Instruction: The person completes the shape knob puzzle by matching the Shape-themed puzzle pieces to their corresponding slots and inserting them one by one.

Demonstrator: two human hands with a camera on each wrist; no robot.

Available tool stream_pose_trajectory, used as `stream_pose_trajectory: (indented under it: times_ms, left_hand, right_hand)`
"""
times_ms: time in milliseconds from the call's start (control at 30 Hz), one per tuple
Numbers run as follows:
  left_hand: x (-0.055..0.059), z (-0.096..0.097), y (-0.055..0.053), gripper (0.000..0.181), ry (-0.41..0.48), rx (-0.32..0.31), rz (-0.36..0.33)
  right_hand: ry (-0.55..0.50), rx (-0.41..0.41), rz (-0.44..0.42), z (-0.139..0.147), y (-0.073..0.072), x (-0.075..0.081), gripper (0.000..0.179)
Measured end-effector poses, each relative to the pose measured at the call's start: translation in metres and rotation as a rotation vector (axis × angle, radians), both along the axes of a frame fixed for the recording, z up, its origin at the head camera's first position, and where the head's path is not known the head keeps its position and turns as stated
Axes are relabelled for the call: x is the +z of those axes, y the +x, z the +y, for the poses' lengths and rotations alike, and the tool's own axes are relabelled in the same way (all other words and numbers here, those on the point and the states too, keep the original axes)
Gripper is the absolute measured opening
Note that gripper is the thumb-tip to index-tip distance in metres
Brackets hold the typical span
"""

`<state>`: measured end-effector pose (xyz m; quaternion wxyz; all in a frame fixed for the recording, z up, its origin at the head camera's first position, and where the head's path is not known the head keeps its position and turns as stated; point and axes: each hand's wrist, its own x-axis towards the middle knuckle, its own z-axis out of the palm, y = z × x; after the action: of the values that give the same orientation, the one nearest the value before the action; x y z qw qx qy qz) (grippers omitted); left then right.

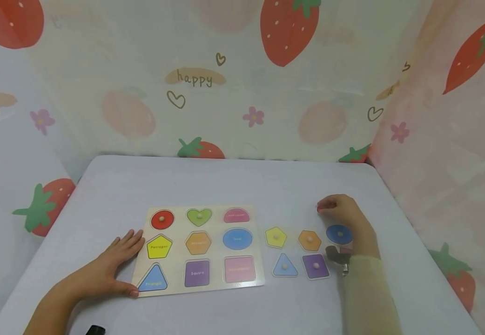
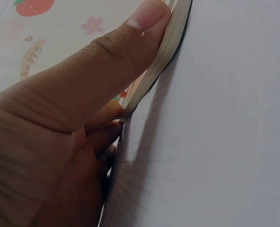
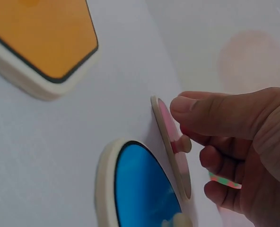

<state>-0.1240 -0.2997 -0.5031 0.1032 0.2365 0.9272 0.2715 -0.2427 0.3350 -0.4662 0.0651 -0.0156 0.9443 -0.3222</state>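
My left hand [image 1: 108, 267] lies at the left edge of a shape puzzle board [image 1: 178, 253], fingers spread and straight, thumb on the near left corner. In the left wrist view the thumb presses the board's edge. A red circle [image 1: 157, 222] and a green heart [image 1: 192, 215], both with knobs, sit in the board's back row. My right hand [image 1: 349, 214] hovers at the right, thumb and fingers loosely bent. The right wrist view shows a pink knobbed piece [image 3: 166, 116] beside the fingertips, its knob ungripped. A blue oval piece [image 1: 335, 236] lies just in front.
Right of the board lie a yellow pentagon [image 1: 275, 243], an orange hexagon [image 1: 307, 246], a light blue triangle [image 1: 285, 272] and a purple square [image 1: 319, 273]. A pink piece [image 1: 346, 250] shows partly beside the right wrist camera [image 1: 337, 256]. Strawberry-print cloth [image 1: 251, 93] surrounds the white table [image 1: 209, 181].
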Motion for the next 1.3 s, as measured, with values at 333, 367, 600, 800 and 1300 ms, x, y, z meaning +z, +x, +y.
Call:
stream_pose_trajectory:
  times_ms: [333,367,600,800,1300]
  left_hand:
    - [0.002,0.001,0.0,0.128,-0.006,0.006,-0.017]
    - [0.002,0.002,0.001,0.128,-0.007,0.008,-0.02]
    - [0.005,0.002,0.001,0.128,0.0,0.014,-0.028]
    - [0.005,0.002,0.001,0.127,0.004,0.009,-0.017]
    - [0.004,0.002,0.0,0.128,-0.005,0.021,-0.032]
  right_hand:
    - [-0.005,-0.053,-0.017,0.006,0.008,0.005,0.019]
    - [0.001,-0.065,-0.028,0.006,0.008,0.005,0.019]
    - [0.042,-0.083,-0.04,0.008,0.008,0.003,0.023]
    - [0.059,-0.07,-0.012,0.008,0.006,0.003,0.022]
    - [-0.002,-0.077,0.2,-0.011,-0.005,0.007,0.02]
